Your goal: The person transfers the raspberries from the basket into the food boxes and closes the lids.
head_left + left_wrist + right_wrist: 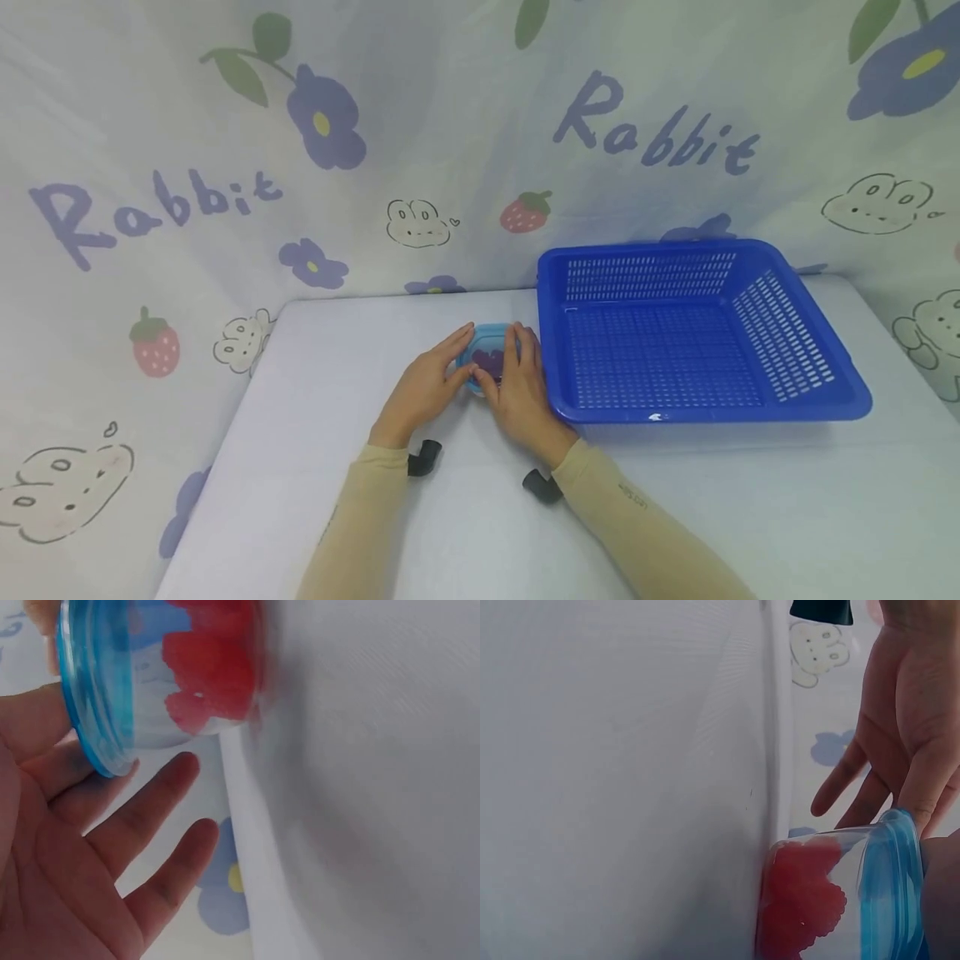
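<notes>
A small clear food container with a blue-rimmed lid point(491, 337) stands on the white table between both hands. Red, bumpy-edged pieces point(210, 675) show through its wall; from above they look purple. My left hand point(422, 387) grips the lid's left side, thumb at the near edge and forefinger at the far corner. In the left wrist view its other fingers spread below the rim. On the right side, my right hand point(523, 404) holds the lid with fingers over the top and thumb at the near edge. The lid's right edge is partly hidden by those fingers.
A large blue plastic basket point(667, 358) with slotted walls sits right beside the right hand. Black wrist-camera pieces point(426, 458) show under the forearms. Behind the table point(315, 358) hangs a printed cloth point(450, 125) with flowers and rabbits.
</notes>
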The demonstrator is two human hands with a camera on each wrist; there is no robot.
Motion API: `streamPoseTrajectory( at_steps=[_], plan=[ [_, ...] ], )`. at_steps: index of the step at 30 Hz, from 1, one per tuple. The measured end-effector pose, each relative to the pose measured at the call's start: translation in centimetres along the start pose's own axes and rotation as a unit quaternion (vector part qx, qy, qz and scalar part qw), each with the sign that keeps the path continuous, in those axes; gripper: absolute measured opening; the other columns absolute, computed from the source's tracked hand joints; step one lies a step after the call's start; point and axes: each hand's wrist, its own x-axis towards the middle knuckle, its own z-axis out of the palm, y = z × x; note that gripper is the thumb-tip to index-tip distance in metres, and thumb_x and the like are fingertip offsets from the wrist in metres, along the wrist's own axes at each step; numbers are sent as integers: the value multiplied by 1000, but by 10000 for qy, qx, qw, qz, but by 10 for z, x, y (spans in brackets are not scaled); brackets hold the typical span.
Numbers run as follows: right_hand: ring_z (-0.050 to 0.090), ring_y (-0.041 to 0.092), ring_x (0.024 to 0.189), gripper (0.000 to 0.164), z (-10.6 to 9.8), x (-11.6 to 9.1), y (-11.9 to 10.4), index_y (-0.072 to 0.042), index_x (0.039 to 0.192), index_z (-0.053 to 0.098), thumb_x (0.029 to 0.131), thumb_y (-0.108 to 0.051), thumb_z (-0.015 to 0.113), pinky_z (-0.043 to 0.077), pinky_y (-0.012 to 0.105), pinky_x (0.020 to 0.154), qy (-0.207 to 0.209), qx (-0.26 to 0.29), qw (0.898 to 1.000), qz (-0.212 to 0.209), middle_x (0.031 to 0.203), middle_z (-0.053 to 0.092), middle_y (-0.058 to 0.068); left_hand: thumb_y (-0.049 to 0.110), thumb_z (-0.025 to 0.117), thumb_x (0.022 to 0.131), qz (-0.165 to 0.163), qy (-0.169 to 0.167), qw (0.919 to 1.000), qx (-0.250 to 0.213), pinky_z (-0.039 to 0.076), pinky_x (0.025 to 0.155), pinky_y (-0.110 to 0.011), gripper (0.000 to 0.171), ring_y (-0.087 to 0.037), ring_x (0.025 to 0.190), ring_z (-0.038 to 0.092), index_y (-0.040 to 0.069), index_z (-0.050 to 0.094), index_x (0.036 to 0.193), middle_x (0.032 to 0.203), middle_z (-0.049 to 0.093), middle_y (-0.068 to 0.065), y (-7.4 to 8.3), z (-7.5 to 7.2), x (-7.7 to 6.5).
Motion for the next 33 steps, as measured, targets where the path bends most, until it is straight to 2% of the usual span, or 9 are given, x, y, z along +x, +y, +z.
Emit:
streamPoseTrajectory(
  at_steps=[6, 17, 23, 28, 33],
  plan=[
    [12, 39, 137, 74, 0, 0, -2, 11, 140, 22, 93, -37, 52, 16, 51, 111, -129, 86, 9998, 151, 146, 17, 24, 23, 50, 96, 280, -26, 9995, -107, 26, 109, -36, 52, -18, 135, 28, 6, 33, 143, 150, 27, 0, 2, -3, -1],
    [1, 38, 139, 77, -2, -3, -1, 12, 141, 18, 93, -39, 51, 9, 51, 112, -239, 169, 9995, 76, 149, 10, 25, 23, 47, 97, 135, -12, 9999, -83, 24, 110, -35, 53, -17, 136, 26, 7, 30, 144, 151, 26, -2, 4, 1, -1],
    [3, 44, 137, 78, -4, -4, -1, 12, 141, 19, 91, -36, 56, 8, 54, 110, -157, 277, 9994, -130, 149, 9, 28, 23, 48, 97, 96, 86, 9999, 13, 24, 110, -35, 53, -17, 136, 27, 6, 30, 144, 151, 26, -2, 7, 1, -2],
    [5, 47, 136, 78, -9, -5, -7, 10, 141, 21, 89, -34, 59, 12, 58, 108, -106, 102, 9993, -348, 147, 10, 31, 22, 49, 97, 31, 142, 9999, -41, 25, 110, -36, 53, -17, 135, 28, 5, 31, 144, 150, 27, -1, 8, 1, -4],
    [2, 41, 138, 79, -21, -17, -23, 5, 144, 19, 91, -43, 52, 13, 59, 108, -564, -346, 9965, -504, 150, 4, 26, 25, 46, 98, 29, 183, 9995, -240, 25, 110, -37, 52, -17, 136, 27, 7, 30, 144, 150, 27, -1, 6, -1, -5]
  ],
)
